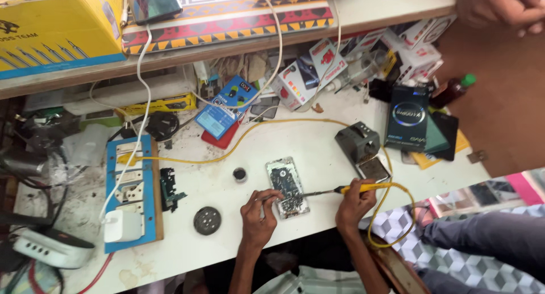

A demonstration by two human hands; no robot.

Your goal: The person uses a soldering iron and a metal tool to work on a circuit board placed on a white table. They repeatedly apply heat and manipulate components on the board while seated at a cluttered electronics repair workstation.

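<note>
While the opened phone (288, 187) lies back-off at the white bench's (318, 152) front edge, left hand (258, 211) pinches something thin onto its board, right hand (355, 200) grips the yellow soldering iron (363, 187), tip on it. Soldering underway, cover off. Iron stand (363, 149) just behind.

The soldering iron (359, 187) had a yellow handle and a yellow cord (392, 214). The worktable (318, 146) was white and smudged. A blue board (131, 192) carried white sockets. The shelf mat (227, 19) showed red, yellow and black zigzags, beside a yellow box (57, 27).
</note>
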